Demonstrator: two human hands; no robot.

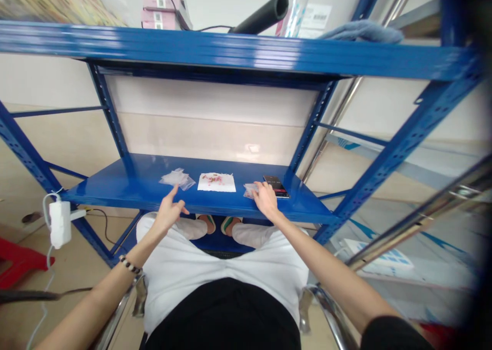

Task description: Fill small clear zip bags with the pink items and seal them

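Note:
My left hand is at the front edge of the blue shelf, index finger stretched out and fingers apart. Its fingertip is close to a loose pile of small clear plastic bags. In the middle lies a white sheet of paper bearing several tiny pink and brownish bits, too small to name. On the right, the bent fingers of my right hand are closed at the edge of a small clear plastic bag with pinkish contents. Just behind that hand rests a dark phone.
An upper blue shelf crosses above, carrying pink boxes, a black tube, a clear bottle and a blue cloth. A white power strip hangs at the left post. A red stool stands lower left.

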